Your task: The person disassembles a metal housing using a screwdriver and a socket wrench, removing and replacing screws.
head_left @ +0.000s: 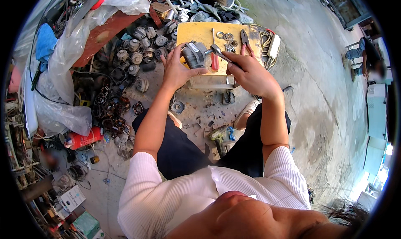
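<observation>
My left hand (pixel 177 70) grips a small grey electric motor (pixel 194 54) over a low yellow work stool (pixel 196 33). With my right hand (pixel 250 74) I hold a metal wrench (pixel 219 53) whose head sits on the motor's shaft end. On the stool top lie red-handled pliers (pixel 246 42), a red-handled screwdriver (pixel 214 59), and several washers and rings (pixel 227 37).
A heap of similar small motors (pixel 140 47) lies on the floor to the left, with coils and metal frames (pixel 110 109). A red can (pixel 83 139), plastic sheets (pixel 62 72), a cordless drill (pixel 218 135) between my legs. Another person sits far right (pixel 365 55).
</observation>
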A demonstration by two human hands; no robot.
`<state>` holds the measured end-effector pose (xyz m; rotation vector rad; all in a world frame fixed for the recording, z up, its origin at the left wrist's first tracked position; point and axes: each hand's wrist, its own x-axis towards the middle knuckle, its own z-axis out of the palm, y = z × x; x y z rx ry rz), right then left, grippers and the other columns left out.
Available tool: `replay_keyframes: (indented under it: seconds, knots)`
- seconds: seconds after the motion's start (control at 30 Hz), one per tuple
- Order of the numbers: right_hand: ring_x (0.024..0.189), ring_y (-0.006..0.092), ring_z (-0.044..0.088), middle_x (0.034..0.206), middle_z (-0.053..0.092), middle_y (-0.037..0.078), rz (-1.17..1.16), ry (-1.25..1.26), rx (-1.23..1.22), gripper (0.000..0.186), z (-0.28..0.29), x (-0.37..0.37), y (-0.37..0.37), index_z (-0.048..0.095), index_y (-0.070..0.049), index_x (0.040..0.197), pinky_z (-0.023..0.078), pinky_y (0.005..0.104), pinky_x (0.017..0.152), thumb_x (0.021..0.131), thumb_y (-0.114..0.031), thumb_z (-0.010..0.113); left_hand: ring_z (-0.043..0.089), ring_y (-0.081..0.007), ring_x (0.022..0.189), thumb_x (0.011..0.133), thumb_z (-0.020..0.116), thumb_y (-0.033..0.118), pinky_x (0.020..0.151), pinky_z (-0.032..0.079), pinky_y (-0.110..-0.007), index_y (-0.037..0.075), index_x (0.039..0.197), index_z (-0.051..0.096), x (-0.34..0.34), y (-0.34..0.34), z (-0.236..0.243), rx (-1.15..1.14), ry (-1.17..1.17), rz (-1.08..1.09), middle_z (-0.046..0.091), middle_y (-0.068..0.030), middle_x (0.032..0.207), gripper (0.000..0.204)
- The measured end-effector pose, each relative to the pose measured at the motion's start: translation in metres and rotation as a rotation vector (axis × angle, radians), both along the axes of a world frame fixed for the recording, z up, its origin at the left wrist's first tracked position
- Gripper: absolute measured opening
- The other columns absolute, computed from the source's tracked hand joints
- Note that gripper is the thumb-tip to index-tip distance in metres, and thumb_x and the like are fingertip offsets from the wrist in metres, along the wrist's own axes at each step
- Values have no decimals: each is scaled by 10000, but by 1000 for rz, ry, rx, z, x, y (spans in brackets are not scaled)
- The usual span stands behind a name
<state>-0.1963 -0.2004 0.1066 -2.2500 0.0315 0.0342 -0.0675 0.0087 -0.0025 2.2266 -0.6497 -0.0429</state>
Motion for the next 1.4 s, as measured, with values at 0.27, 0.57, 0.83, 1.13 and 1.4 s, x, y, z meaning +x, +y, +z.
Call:
replay_keyframes:
  seconds: [0.27,0.57,0.83,1.13,1.4]
  knots:
    - [930,307,598,1009,646,201,-37,104,105,430,-25,19,-6,557,-15,1324,472,370,832,934,-174,465,389,-326,1363,455,817,738,1133,35,-648,145,1419,364,28,-6,-26,76,-57,2,460,-145,1418,1219]
    - [740,206,623,904,649,131,-17,345,231,446,-23,13,-4,512,-10,1360,517,333,679,956,-193,461,369,-315,1377,404,887,627,1121,64,-669,174,1395,345,27,-2,-16,134,-121,-88,458,-123,1421,1217]
    - [720,164,630,891,640,99,9,367,314,418,-25,11,-5,535,-16,1325,530,304,628,989,-260,477,320,-310,1420,558,835,632,1146,150,-562,122,1498,248,30,13,-6,139,-43,-183,382,-205,1486,1220]
    - [688,165,628,815,621,88,52,389,318,390,-21,7,6,548,18,1273,537,306,621,986,-231,462,628,-326,1119,1006,390,528,953,470,-387,71,1255,587,55,-35,20,-122,63,-62,661,-180,1179,556]
    - [663,148,606,831,606,76,89,339,298,401,-33,7,13,494,6,1328,524,293,585,983,-193,453,607,-418,1017,1005,333,457,865,466,-506,96,1134,625,38,-52,14,309,-106,14,673,-194,1069,482]
